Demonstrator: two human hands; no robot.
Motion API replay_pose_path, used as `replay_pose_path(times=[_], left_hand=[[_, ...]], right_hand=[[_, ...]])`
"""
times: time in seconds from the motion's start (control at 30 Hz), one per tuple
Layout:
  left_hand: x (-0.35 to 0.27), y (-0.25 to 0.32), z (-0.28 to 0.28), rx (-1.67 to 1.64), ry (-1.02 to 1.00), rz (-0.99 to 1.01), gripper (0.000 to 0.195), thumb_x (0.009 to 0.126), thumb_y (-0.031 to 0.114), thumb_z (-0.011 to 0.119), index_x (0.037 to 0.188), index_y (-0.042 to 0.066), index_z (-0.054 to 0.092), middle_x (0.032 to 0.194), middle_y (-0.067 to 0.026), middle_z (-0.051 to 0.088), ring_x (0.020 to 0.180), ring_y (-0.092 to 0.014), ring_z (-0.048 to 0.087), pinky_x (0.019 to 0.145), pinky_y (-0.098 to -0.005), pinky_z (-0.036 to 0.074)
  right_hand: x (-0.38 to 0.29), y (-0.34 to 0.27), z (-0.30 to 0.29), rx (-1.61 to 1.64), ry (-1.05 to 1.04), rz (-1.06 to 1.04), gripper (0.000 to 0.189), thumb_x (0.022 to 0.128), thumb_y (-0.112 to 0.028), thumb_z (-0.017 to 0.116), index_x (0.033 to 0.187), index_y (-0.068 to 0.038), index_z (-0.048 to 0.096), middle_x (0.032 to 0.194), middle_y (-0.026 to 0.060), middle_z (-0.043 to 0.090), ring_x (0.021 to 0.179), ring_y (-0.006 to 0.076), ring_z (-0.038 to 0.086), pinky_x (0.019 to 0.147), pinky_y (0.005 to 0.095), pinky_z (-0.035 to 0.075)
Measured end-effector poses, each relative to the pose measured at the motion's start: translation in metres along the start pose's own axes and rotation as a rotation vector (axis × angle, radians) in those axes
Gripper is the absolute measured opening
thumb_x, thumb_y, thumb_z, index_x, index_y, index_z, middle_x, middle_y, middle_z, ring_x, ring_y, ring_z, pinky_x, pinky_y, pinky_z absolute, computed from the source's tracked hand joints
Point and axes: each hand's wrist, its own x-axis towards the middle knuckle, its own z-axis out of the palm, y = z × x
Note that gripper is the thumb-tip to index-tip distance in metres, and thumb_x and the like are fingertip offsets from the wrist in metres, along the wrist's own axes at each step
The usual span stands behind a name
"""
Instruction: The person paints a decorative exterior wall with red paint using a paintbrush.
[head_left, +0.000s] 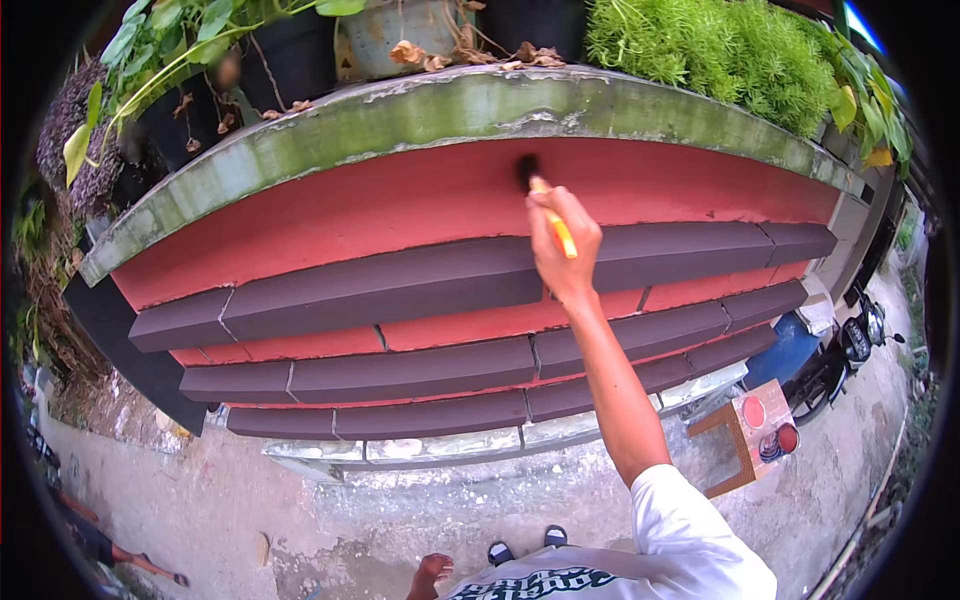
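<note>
My right hand (568, 232) is closed around the yellow-orange handle of a paintbrush (562, 234). The brush's dark, blurred bristles are against the red-painted wall face (420, 202), just under a mossy concrete ledge (465, 105). Whether wet paint is on the bristles cannot be made out. Purple-brown horizontal bands (405, 281) stand out from the wall below, with red strips between them and dark joints across them. Down at my left side hangs my left hand (435, 568), its fingers loosely curled and apart, with nothing visible in it.
Potted plants (292, 60) and feathery greenery (712, 60) line the ledge. At right, a small table (763, 461) carries red containers (787, 439), near a blue barrel (780, 349) and a motorcycle (847, 352). A person's leg (142, 562) shows at lower left on the concrete ground (420, 510).
</note>
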Motion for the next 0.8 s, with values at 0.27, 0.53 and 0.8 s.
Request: replay_pose_path(times=[0.27,0.53,0.8], left_hand=[[0.017,0.005,0.011,0.053,-0.280,0.318,0.032,0.099,0.037,0.060,0.119,0.014,0.069,0.116,-0.0030,0.074,0.103,-0.019,0.072,0.087,-0.0400,0.053],[0.036,0.042,0.049,0.181,-0.274,0.385,0.031,0.098,0.037,0.062,0.118,0.015,0.069,0.118,-0.0038,0.073,0.105,-0.021,0.072,0.090,-0.0402,0.053],[0.030,0.091,0.100,0.086,-0.183,0.194,0.029,0.098,0.037,0.061,0.117,0.015,0.069,0.117,-0.0031,0.074,0.102,-0.021,0.072,0.087,-0.0400,0.053]], right_hand=[[0.022,0.049,-0.059,-0.010,0.093,0.060,0.007,0.093,-0.002,0.071,0.100,0.000,0.068,0.096,0.0161,0.073,0.086,0.0347,0.073,0.074,0.0382,0.056],[0.009,0.055,-0.056,-0.333,0.000,-0.103,0.018,0.089,-0.005,0.071,0.106,-0.005,0.070,0.110,0.0170,0.072,0.091,0.0351,0.071,0.081,0.0437,0.058],[0.012,0.036,-0.029,0.241,-0.073,-0.045,0.011,0.091,-0.006,0.070,0.102,-0.003,0.069,0.104,0.0154,0.074,0.093,0.0346,0.072,0.080,0.0427,0.058]])
